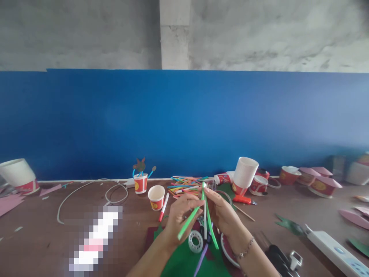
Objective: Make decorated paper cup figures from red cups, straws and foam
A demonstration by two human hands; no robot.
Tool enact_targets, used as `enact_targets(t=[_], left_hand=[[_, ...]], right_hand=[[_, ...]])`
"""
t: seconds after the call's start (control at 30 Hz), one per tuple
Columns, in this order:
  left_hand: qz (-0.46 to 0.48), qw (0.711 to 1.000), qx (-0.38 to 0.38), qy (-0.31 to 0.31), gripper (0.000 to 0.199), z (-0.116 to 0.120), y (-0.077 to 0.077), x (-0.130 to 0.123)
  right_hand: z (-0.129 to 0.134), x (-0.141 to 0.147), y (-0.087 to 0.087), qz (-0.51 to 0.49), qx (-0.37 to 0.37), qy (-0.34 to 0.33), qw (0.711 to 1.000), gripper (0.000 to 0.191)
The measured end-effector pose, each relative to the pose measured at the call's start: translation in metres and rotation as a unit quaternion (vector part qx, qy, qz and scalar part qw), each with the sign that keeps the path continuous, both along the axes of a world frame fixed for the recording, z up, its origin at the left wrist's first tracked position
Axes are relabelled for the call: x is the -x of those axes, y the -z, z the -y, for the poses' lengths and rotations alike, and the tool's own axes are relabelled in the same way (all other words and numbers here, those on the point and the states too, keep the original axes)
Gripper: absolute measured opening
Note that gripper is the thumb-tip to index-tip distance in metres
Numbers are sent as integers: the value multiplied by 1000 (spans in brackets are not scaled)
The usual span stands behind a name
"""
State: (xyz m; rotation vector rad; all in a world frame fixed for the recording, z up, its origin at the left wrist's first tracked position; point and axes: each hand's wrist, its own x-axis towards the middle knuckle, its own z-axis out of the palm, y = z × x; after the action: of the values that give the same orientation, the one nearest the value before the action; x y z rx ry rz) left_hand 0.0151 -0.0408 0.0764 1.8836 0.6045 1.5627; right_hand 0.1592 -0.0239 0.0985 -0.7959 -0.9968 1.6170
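Observation:
Both my hands meet over the middle of the table around a small bundle of thin straws, two green and one white. My left hand point(182, 216) is closed, with a green straw point(188, 223) slanting down to the left from its fingers. My right hand point(223, 213) pinches the bundle near its top; a second green straw point(212, 229) and a white straw point(205, 221) hang down from there. Below them lie a white tape ring point(195, 241), a purple strip point(201, 259) and green paper point(181, 263). Fingers hide where the straws join.
Behind my hands lies a pile of coloured straws point(184, 185). Paper cups point(156, 198) stand around it, one holding a cut-out figure point(140, 165). A marker point(164, 207) lies left, an orange cutter point(242, 199) right. A power strip point(336, 250) and scissors point(281, 257) are front right.

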Motion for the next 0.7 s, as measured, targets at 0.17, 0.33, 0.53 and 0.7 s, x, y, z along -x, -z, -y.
enact_targets(t=[0.17, 0.33, 0.53, 0.7], left_hand=[[162, 962, 220, 5, 26, -1, -5, -10], [126, 933, 336, 32, 36, -8, -6, -8], [0, 959, 279, 51, 30, -2, -18, 2], [32, 949, 312, 33, 32, -6, -15, 0]], right_hand=[[4, 2, 0, -21, -13, -23, 999, 31], [2, 2, 5, 85, -63, 10, 994, 33], [-5, 0, 13, 216, -129, 30, 967, 40], [-2, 3, 8, 261, -149, -1, 954, 40]])
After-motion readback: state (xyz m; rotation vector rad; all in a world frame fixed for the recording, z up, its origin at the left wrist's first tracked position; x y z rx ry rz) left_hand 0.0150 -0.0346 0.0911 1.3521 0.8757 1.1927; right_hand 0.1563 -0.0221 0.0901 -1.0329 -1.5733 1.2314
